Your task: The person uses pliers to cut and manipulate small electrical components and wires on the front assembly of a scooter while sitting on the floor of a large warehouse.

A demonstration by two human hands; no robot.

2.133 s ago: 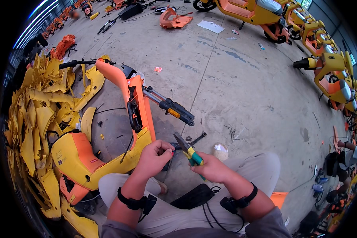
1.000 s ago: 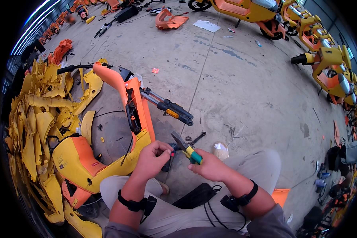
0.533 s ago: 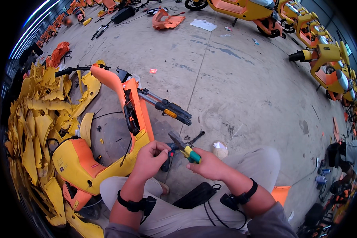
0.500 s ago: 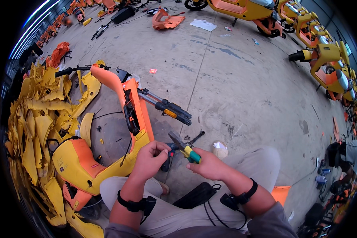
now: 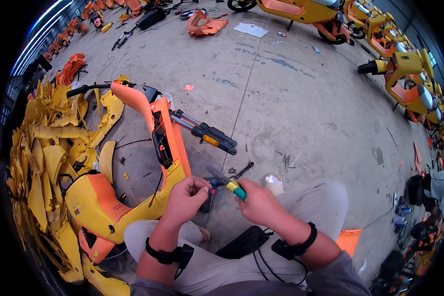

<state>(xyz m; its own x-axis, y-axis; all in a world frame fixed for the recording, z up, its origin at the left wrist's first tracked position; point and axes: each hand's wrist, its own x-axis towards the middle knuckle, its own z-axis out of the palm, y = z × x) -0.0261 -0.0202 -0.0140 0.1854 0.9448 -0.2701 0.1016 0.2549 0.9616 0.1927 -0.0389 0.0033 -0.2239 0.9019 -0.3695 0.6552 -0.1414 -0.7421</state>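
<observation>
My right hand (image 5: pixel 261 201) is wrapped round the yellow-and-green handles of a pair of shears (image 5: pixel 236 189). Their dark blades point up and left, toward the floor ahead, slightly blurred. Just left of the blades, my left hand (image 5: pixel 186 200) is closed in a pinch, its fingertips together. Whatever it may hold is too small or hidden to name. Beyond and between the hands, a dark power tool with red and blue parts (image 5: pixel 208 200) lies on the floor, partly covered. A stripped orange-and-yellow scooter frame (image 5: pixel 175 143) rests beside my left hand, with its fork legs (image 5: pixel 204 132) sticking out to the right.
Broken yellow panels (image 5: pixel 49 163) are heaped at the left. A black bar-shaped part (image 5: pixel 244 170) and a clear plastic bag (image 5: pixel 273 183) lie ahead of my right knee. Yellow scooters (image 5: pixel 407 79) stand at the far right; a person (image 5: pixel 436 192) crouches at the right edge.
The shears in my right hand have turned, and their handles, spread before, have come together. My right hand has shifted slightly. My left hand keeps its pinch in place.
</observation>
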